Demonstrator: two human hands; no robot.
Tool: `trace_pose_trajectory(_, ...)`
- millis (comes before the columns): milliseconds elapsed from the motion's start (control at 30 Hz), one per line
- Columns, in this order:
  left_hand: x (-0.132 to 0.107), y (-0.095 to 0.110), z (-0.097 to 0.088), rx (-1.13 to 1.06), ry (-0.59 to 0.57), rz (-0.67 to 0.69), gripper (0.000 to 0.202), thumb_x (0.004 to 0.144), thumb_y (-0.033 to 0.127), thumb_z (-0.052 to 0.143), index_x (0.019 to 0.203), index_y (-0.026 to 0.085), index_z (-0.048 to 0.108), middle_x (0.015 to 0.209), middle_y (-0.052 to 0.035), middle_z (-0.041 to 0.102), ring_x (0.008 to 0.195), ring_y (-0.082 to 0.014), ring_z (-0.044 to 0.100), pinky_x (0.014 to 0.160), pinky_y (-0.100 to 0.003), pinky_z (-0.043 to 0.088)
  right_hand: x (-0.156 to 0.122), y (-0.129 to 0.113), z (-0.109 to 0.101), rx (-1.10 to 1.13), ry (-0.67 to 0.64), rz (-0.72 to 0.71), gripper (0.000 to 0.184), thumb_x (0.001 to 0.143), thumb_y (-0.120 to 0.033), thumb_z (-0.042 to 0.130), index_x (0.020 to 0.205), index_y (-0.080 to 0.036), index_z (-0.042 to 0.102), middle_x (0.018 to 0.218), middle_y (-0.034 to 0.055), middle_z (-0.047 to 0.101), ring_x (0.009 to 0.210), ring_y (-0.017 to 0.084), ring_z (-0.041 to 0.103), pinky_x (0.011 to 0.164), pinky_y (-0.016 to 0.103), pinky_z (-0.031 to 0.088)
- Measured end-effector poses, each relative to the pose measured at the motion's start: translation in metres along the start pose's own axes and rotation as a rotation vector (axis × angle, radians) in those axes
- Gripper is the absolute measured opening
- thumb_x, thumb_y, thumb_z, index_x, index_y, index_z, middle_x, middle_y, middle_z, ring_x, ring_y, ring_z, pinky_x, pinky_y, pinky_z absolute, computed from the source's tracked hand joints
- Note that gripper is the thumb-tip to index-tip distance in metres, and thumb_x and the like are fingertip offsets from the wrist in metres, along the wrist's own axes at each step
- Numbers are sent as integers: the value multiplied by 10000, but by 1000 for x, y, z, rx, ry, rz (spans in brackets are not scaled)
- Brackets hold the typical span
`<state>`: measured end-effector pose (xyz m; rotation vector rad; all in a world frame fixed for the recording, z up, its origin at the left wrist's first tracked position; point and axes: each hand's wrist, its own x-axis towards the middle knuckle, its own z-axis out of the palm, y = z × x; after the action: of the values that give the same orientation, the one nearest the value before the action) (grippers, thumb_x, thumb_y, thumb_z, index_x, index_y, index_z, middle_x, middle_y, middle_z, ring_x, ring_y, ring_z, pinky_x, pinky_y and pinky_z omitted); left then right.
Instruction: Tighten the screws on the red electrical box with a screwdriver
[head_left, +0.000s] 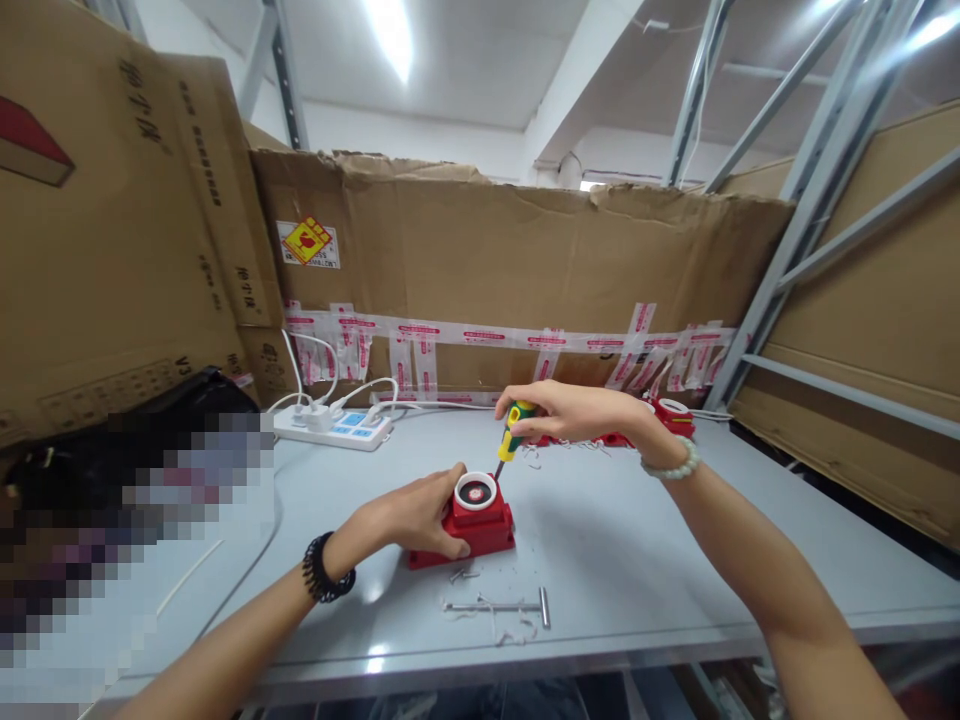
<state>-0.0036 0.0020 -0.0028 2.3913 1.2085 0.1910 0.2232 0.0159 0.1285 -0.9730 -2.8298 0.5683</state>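
A red box-shaped device with a white ring and a dark round face on top rests on the grey table. My left hand is wrapped around its left side, thumb at the front. In my right hand is a yellow and green screwdriver, gripped by the handle and slanting down. Its tip meets the device's top near the right of the white ring; the exact contact spot is too small to make out. A metal T-handle tool and a few small screws lie in front of the device, among white scraps.
A white power strip with plugs and cables stands at the back left. More red devices sit at the back right, partly behind my right arm. A taped cardboard sheet walls off the back. Metal shelf posts rise on the right.
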Motion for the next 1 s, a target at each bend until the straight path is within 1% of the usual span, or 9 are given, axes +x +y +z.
trace_pose_trajectory(100,1,0,0,12,1,-6,514,603,428,690,979,211,414,980,-39,578,838,-225,554,720,-302,444,6,4,4,46,82,-23,256,894,-393,489,1004,-166,538,882,61,667,582,95,604,543,218,441)
trace_pose_trajectory(200,1,1,0,11,3,-3,533,600,426,694,996,204,414,996,-51,579,857,-234,555,744,-316,444,11,3,10,-32,174,-32,313,864,-462,526,903,-155,572,740,42,665,501,91,577,499,224,414)
trace_pose_trajectory(400,0,2,1,17,5,1,514,604,411,693,988,207,417,995,-54,583,859,-237,556,753,-322,445,18,0,24,-87,351,44,366,857,-506,515,763,-155,560,614,23,621,429,82,507,438,218,341)
trace_pose_trajectory(467,0,1,0,24,9,-8,523,602,418,693,991,203,417,991,-59,584,859,-243,557,751,-326,446,25,4,32,-137,453,96,374,860,-512,504,730,-162,537,575,9,590,410,77,467,439,222,309)
trace_pose_trajectory(567,-1,2,0,31,12,-9,517,601,431,690,978,203,420,980,-61,584,847,-246,562,731,-323,446,37,11,42,-279,684,184,388,868,-497,483,650,-177,502,536,0,541,435,89,419,469,243,270)
trace_pose_trajectory(633,-2,2,-1,37,15,-9,504,601,436,686,961,205,421,973,-58,585,837,-245,564,715,-318,446,41,15,45,-313,777,218,389,859,-482,487,606,-186,482,528,-8,523,458,95,396,484,250,253)
trace_pose_trajectory(733,-3,3,-2,43,19,-11,501,595,437,685,951,205,420,961,-53,586,826,-244,568,700,-313,448,40,15,45,-263,806,220,384,832,-467,507,570,-188,471,499,-25,497,460,90,361,482,246,240)
trace_pose_trajectory(900,-3,3,-2,36,15,-14,501,599,439,681,959,209,419,962,-51,588,827,-241,571,704,-314,452,29,9,42,-157,755,183,344,798,-407,547,552,-169,511,472,-34,473,453,80,343,467,239,236)
trace_pose_trajectory(1000,-4,1,-2,34,12,-15,527,596,441,688,982,205,419,984,-64,588,847,-249,572,728,-324,455,20,7,33,-89,846,122,331,795,-387,558,553,-162,527,477,-40,458,462,77,347,465,230,252)
